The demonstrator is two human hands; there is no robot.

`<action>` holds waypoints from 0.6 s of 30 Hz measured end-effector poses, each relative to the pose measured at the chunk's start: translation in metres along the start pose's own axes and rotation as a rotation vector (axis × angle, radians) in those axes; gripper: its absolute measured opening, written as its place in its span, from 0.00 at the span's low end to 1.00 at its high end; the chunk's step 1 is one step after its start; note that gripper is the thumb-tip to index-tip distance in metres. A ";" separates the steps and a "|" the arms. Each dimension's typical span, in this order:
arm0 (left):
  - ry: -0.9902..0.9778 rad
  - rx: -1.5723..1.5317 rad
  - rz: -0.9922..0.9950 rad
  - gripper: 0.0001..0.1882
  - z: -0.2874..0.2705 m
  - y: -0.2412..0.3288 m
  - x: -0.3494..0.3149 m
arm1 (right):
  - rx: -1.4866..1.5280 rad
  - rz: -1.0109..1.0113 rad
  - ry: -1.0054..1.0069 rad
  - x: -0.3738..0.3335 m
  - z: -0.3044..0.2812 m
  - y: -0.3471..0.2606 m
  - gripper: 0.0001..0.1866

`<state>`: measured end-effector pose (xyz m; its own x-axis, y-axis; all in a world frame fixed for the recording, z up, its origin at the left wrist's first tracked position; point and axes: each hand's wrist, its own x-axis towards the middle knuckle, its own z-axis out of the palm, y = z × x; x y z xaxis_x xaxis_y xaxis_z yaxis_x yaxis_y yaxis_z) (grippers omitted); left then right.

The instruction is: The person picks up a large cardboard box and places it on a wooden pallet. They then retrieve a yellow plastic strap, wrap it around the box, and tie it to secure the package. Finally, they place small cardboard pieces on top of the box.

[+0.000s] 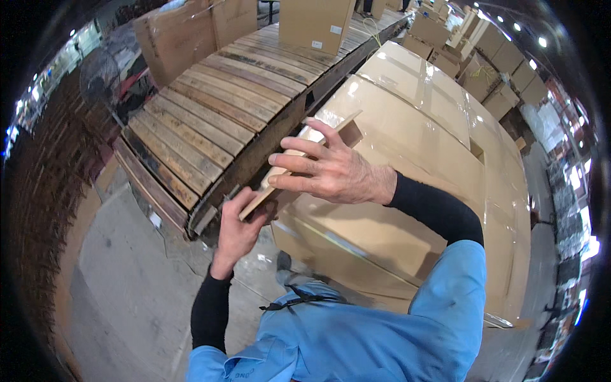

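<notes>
A long tan strip [249, 209], which looks like thin board or stiff cardboard, slants between my hands beside the large carton stack. My left hand [239, 223] is closed round its near lower end. Over the strip's middle lies my right hand [334, 170], fingers spread across it and pointing left, palm hidden. The strip's far end shows past my right hand's outer fingers. Just under my right forearm is the stack of large brown cartons [414, 149], with shiny clear wrapping or tape over it.
To the left runs a raised wooden-slat platform [216, 118], its dark edge close to my left hand. Tall cartons [315, 25] stand on it. A round fan guard [100, 76] is at the far left, above grey floor [127, 280]. More boxes [499, 99] are piled at the far right.
</notes>
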<state>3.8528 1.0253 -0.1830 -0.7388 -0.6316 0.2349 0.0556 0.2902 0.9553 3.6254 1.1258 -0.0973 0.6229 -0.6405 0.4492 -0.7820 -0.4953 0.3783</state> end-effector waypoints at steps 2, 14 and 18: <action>0.022 -0.222 0.007 0.07 -0.005 -0.007 0.022 | -0.063 0.251 0.060 0.000 0.008 0.025 0.36; -0.080 0.314 0.737 0.10 0.010 -0.108 0.202 | 1.405 1.193 0.925 -0.005 0.047 0.127 0.52; -0.340 -0.022 -0.003 0.15 0.046 -0.163 0.223 | 0.882 1.260 1.090 -0.009 0.037 0.134 0.49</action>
<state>3.6479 0.8703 -0.2944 -0.9203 -0.3559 0.1628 0.0651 0.2709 0.9604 3.5140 1.0436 -0.0810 -0.7853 -0.3937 0.4778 -0.2945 -0.4413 -0.8477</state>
